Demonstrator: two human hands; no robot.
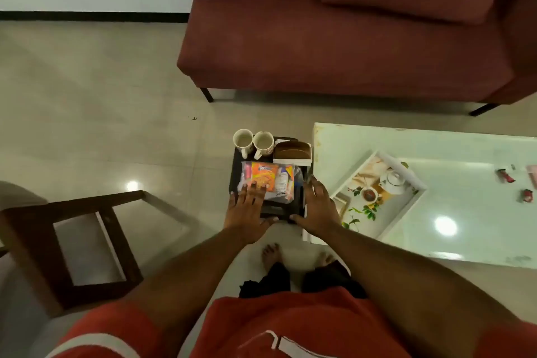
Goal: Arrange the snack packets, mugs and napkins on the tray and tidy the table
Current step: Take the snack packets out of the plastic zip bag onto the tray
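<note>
A dark tray (236, 167) is held over the floor, just left of the white table (470, 244). On it stand two white mugs (253, 141) at the far left, a brown napkin holder (292, 151) at the far right, and a clear bag of snack packets (270, 183) in front. My left hand (247, 212) grips the tray's near left edge, its fingers lying over the snack bag. My right hand (315, 208) grips the near right edge.
A white picture tray (406, 180) with a teapot and cup print lies on the white table. Two small red wrappers (505, 176) lie at the table's right. A red sofa (343, 38) stands behind. A dark wooden chair (72, 244) is at the left.
</note>
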